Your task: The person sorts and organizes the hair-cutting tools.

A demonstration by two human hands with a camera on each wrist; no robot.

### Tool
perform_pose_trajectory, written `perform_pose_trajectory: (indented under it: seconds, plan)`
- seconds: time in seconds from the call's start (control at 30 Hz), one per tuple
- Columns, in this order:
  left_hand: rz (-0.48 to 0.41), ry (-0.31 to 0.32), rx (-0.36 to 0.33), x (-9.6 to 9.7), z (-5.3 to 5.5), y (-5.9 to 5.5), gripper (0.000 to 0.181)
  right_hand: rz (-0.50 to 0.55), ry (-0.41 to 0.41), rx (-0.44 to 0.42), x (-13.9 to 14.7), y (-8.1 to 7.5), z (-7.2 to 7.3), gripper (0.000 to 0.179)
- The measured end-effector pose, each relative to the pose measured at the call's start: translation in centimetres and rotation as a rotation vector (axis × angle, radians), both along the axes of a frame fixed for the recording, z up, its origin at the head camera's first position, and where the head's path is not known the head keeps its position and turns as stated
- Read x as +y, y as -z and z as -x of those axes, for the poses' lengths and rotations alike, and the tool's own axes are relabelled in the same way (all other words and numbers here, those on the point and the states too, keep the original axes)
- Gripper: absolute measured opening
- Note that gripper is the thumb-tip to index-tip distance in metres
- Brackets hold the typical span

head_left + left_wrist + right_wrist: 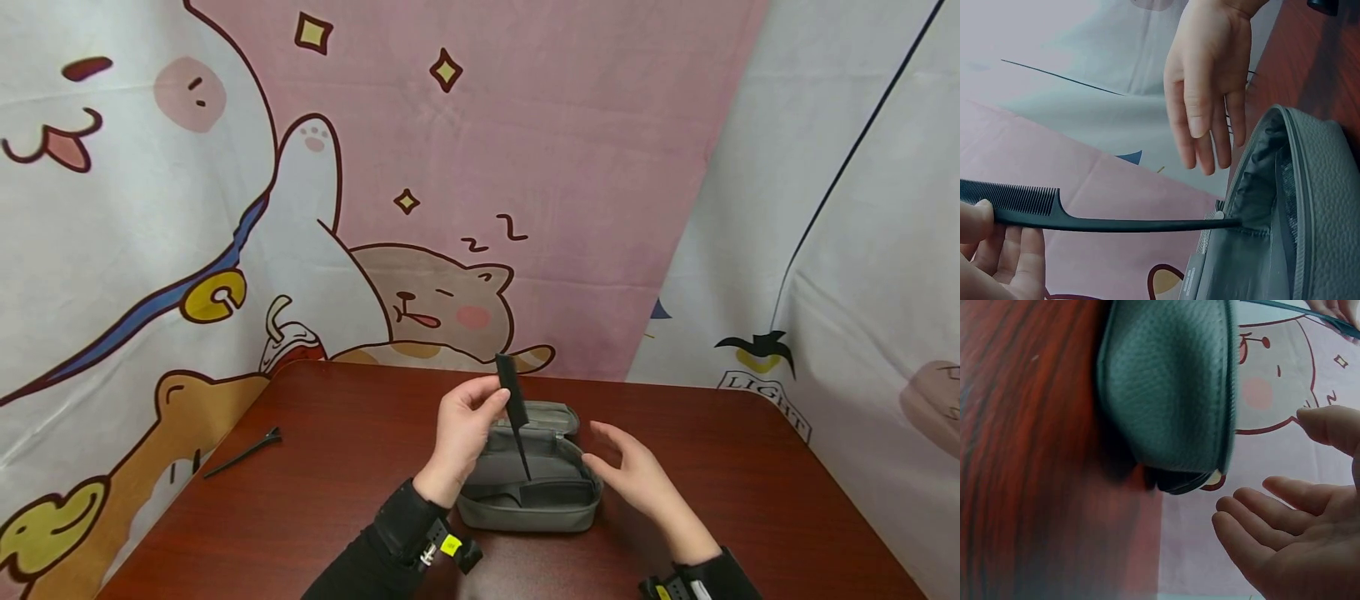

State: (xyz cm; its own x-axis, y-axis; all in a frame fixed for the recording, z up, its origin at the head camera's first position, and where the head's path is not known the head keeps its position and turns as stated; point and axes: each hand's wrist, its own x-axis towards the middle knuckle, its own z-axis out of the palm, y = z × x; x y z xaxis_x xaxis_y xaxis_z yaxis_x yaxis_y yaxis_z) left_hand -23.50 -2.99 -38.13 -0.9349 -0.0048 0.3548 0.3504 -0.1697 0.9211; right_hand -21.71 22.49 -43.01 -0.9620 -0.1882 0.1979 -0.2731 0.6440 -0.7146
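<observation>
Plainly toothed only in left wrist view, black comb (pixel 1110 225) pinched by left fingers (pixel 1030 259), right fingers (pixel 1272 511) apart

Black hair clip (pixel 243 453) is lying on reddish-brown table (pixel 337 467), near left edge. Behind table, cartoon-printed cloth (pixel 585 167) is hanging, showing sleeping brown animal (pixel 450 308) and yellow bell (pixel 206 298) on blue band (pixel 150 308).

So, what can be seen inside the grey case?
Inside the grey case, a dark item shows near the front; I cannot tell what it is. It and the front wall cover the bottom.
</observation>
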Motion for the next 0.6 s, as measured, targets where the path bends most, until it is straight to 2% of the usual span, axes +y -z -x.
perform_pose_trajectory:
  seconds: [0.2, 0.47, 0.6]
  plan:
    - [0.092, 0.033, 0.030, -0.1, 0.1, -0.2, 0.018, -0.065, 0.011, -0.041, 0.3, 0.4, -0.1, 0.054]
    - [0.223, 0.072, 0.084, -0.1, 0.4, -0.2, 0.019, -0.072, 0.017, -0.081, 0.8, 1.1, -0.1, 0.048]
    - [0.295, 0.102, 0.069, -0.2, 0.4, -0.2, 0.019, -0.060, 0.011, -0.108, 0.9, 1.4, 0.0, 0.041]
